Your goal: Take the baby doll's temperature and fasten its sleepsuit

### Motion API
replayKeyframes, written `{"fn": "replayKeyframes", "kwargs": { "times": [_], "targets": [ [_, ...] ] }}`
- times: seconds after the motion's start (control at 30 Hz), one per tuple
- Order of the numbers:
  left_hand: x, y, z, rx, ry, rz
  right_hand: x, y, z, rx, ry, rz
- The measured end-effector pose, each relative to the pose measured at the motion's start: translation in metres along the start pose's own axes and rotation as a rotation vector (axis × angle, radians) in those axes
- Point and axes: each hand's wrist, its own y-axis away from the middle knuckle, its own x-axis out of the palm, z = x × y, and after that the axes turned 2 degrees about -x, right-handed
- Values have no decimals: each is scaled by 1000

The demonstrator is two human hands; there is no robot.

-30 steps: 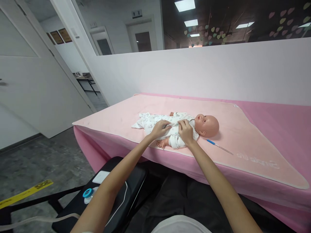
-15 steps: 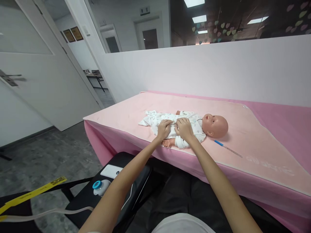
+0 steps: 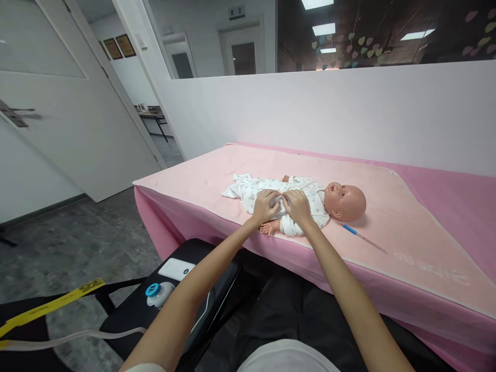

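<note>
A baby doll (image 3: pixel 345 202) lies on its back, its bald head to the right, dressed in a white patterned garment (image 3: pixel 248 192). My left hand (image 3: pixel 265 205) is closed on the front of this garment at the doll's middle. Close beside it, my right hand (image 3: pixel 297 205) pinches the same cloth, and a raised fold shows between the fingertips. The fingers hide any fastener there. One doll hand (image 3: pixel 268 228) sticks out near my left wrist. To the right of the head lies a thin glass thermometer-like stick with a blue end (image 3: pixel 350 229).
A pale pink blanket (image 3: pixel 391 206) covers the table over a darker pink cloth (image 3: pixel 461 199). On a black chair (image 3: pixel 135 315) at lower left are a white phone (image 3: pixel 176 269) and a white bottle with blue cap (image 3: pixel 158 294). A white wall (image 3: pixel 310 111) stands behind.
My hands stay at the doll's middle, their fingers shifted slightly, with a cloth fold now raised between them. The view has tilted a little; the doll and thermometer-like stick lie as before.
</note>
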Motion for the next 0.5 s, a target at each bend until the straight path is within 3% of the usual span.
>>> {"fn": "replayKeyframes", "kwargs": {
  "times": [0.17,0.5],
  "targets": [
    [-1,-1,-3,-58,-5,-5,-1,0,0,12,-4,10],
    [0,0,-5,-20,-110,29,-1,0,0,21,-15,32]
  ]
}}
